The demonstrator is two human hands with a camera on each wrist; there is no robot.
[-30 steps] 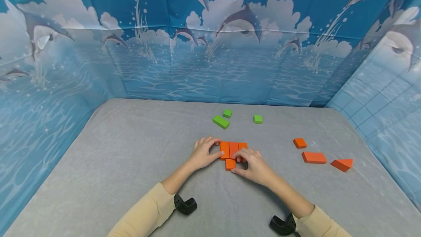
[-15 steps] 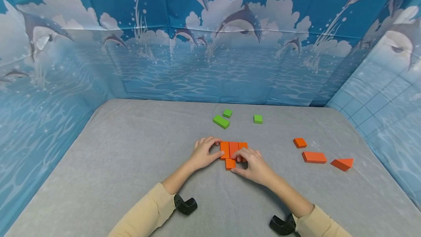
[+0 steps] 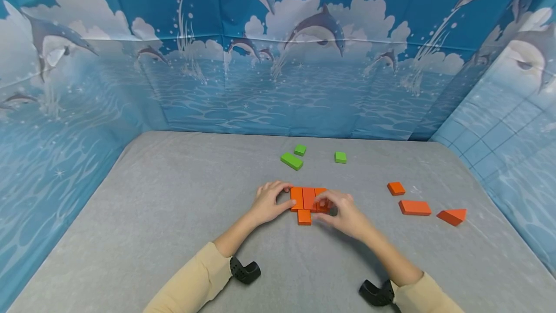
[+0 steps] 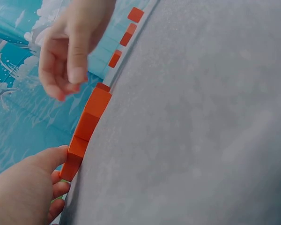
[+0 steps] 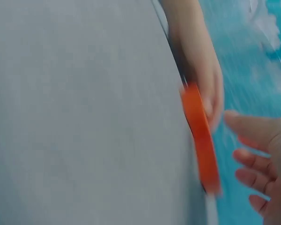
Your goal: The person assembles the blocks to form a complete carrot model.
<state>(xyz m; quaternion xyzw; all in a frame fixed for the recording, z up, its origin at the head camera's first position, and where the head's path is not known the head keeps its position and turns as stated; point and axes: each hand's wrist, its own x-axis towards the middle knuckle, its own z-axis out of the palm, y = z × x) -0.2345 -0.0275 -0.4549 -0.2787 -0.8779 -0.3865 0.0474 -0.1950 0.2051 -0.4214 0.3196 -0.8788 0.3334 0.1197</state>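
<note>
In the head view, several orange blocks lie flat and close together on the grey cloth. A row of upright oblong blocks has a small orange square block (image 3: 304,217) below its middle. My left hand (image 3: 267,204) pinches the leftmost orange block (image 3: 296,195) between thumb and fingers; the left wrist view shows the thumb (image 4: 54,158) against it. My right hand (image 3: 346,215) hovers over the right end of the row with thumb and fingers apart, partly hiding the blocks there. The blurred right wrist view shows nothing in its fingers (image 5: 253,180).
To the right lie an orange square block (image 3: 396,189), an orange oblong block (image 3: 414,208) and an orange triangular block (image 3: 452,217). Farther back are a green oblong block (image 3: 292,161) and two green squares (image 3: 300,149). A dolphin-print curtain (image 3: 286,95) borders the table.
My right hand has let go of the small square block and drawn up and to the right. The left hand stays in place, and the blocks have not visibly moved.
</note>
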